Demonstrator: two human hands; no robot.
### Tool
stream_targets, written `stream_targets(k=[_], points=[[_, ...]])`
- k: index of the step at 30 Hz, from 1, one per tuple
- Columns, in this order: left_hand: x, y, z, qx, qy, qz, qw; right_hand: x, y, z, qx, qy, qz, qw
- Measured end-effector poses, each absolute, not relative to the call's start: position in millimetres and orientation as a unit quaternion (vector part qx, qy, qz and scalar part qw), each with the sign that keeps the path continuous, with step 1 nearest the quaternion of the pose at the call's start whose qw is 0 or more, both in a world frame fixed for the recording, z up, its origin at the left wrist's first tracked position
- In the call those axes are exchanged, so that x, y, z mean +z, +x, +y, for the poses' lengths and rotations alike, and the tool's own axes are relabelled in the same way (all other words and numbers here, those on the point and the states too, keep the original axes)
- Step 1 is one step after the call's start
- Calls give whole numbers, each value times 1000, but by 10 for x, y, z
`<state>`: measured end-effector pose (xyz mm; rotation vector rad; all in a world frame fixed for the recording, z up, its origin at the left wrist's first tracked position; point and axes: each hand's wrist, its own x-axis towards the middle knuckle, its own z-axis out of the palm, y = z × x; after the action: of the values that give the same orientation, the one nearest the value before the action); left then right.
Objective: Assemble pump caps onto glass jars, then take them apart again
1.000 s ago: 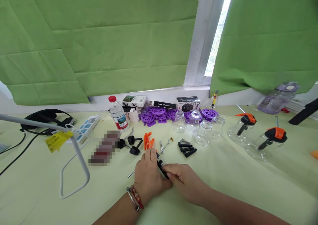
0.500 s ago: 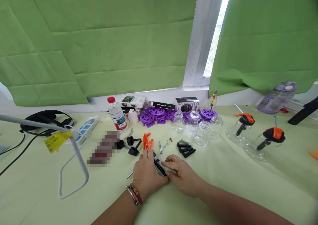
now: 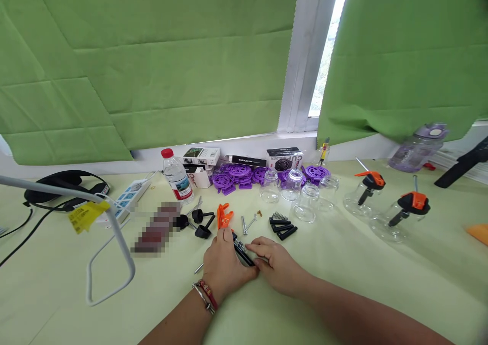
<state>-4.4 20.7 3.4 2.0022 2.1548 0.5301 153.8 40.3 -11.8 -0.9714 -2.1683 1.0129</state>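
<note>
My left hand (image 3: 224,263), with a red bracelet and a metal bangle at the wrist, wraps round a narrow black plastic part (image 3: 244,256) with metal along its upper side. My right hand (image 3: 276,263) meets the same part from the right. Its thumb and index finger press at the near end and the metal edge. The left fingers hide the far end. Just beyond lie orange clip-like pieces (image 3: 224,217), partly behind my left hand. Metal screws (image 3: 244,225), small brass bits (image 3: 260,213), black bars (image 3: 284,229) and springs (image 3: 280,216) rest nearby.
Black knobs on rods (image 3: 204,231) lie left. Behind are a water bottle (image 3: 179,180), purple discs (image 3: 238,171) and glass jars (image 3: 305,210). Orange-and-black tops with rods (image 3: 414,202) stand on glass at right. A white tubular frame (image 3: 124,248), power strip (image 3: 131,195) and headphones (image 3: 68,182) occupy the left.
The view has shifted slightly, so most things sit a little further left. Both hands stay on the black part, with only a slight shift of the right fingers.
</note>
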Motion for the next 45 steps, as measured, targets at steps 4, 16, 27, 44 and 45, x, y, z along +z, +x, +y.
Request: stream_targets(k=[4,16,27,44,45], points=[[7,-54,210,177,669,718,72,-116,1540,399,378,-368,-804,275],[-4,-56,188,178,665,720,87,-191,1595,436,321,-413,-810,264],[129,-291,85,273,699,660,-29,-122,1408,375,136,-400,-903,74],[96,-318,109,320,701,637,-30,26,1391,856,92,-528,-844,-16],[98,-318,108,321,702,635,-30,47,1386,863,93,-531,-842,-13]])
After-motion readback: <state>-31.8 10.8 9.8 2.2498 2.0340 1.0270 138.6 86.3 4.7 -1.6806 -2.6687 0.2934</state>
